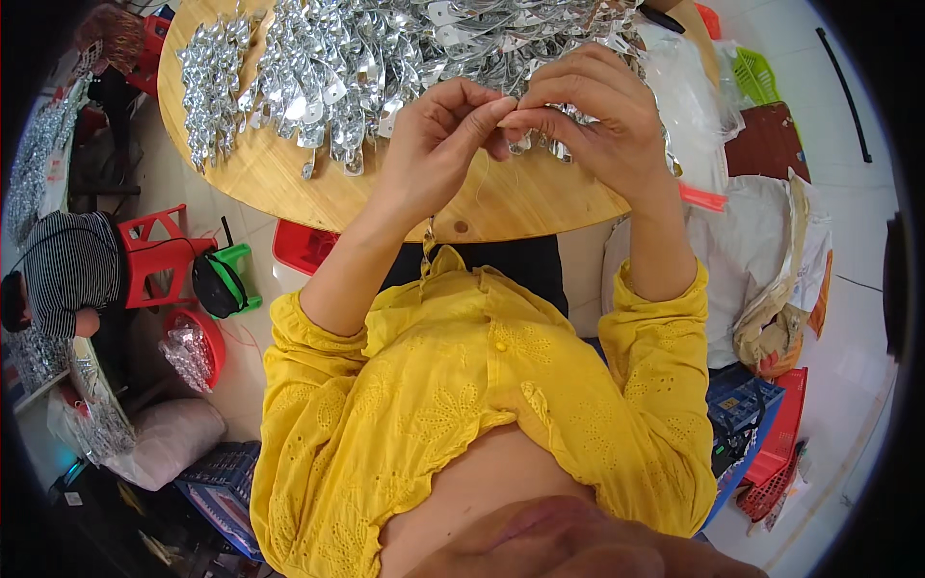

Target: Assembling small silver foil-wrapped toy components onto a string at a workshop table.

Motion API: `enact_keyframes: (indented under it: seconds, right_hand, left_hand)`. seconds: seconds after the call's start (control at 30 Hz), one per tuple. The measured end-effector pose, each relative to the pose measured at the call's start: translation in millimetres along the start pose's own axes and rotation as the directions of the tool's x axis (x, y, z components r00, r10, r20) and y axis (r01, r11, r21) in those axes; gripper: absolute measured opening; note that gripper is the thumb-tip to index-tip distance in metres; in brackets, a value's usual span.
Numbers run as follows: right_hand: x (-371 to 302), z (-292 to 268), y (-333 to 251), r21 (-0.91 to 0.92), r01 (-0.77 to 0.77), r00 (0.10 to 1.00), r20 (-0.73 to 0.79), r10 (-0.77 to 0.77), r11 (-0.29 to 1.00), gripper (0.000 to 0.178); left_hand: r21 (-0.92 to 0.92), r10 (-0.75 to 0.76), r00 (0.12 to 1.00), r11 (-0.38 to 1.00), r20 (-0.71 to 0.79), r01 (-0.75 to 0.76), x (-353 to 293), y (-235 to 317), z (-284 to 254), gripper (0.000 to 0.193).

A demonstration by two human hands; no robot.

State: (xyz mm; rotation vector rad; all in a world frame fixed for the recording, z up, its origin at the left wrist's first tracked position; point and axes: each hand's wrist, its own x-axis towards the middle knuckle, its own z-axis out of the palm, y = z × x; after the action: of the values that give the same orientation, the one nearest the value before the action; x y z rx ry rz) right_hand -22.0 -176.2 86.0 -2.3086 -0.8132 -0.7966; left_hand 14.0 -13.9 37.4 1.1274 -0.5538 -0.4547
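Observation:
My left hand [445, 144] and my right hand [599, 114] meet above the far half of a round wooden table, thumbs and fingertips pinched together. What they pinch is too small to make out. A faint thin thread seems to hang below the fingers. Just beyond and partly behind my hands lies a broad heap of shiny silver twisted strips [323, 82], with flat ends that have small holes. One twisted strip [427, 252] dangles at the near table edge, below my left wrist.
The wooden table [275, 183] curves in front of me. Clear plastic bags [679, 106] and a red strip [701, 197] lie at its right. A red basin [303, 246] sits under the near edge. At left, a person in a striped top [72, 260] is near a red stool [154, 255].

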Motion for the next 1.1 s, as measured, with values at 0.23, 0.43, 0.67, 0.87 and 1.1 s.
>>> enact_keyframes:
  seconds: [0.23,0.43,0.67,0.87,1.1]
  right_hand:
    - [-4.1,1.5,6.8,0.22,-0.128,0.99,-0.022,0.136,0.967,0.01]
    - [-10.3,-0.1,1.7,0.308,-0.403,0.904,-0.009,0.427,0.862,0.004]
    - [-16.6,3.6,7.1,0.582,-0.454,0.857,0.079,0.509,0.675,0.009]
    - [-16.2,5.6,10.3,0.633,-0.476,0.8,0.025,0.599,0.61,0.012]
    - [-0.1,-1.2,8.9,0.125,-0.067,0.994,-0.081,0.077,0.99,0.013]
  left_hand:
    - [0.002,0.029,1.0,1.0,0.002,-0.029,5.5,0.2,4.8,0.011]
    - [0.055,0.015,0.999,0.998,-0.048,-0.012,7.2,-2.1,1.3,0.011]
    - [0.072,0.012,0.997,0.997,-0.072,-0.007,9.0,-2.7,-0.3,0.011]
    - [0.057,0.007,0.999,0.998,-0.041,-0.005,9.9,-1.9,-0.8,0.011]
    - [0.264,0.181,0.983,0.95,-0.036,-0.165,13.1,-1.3,5.7,0.011]
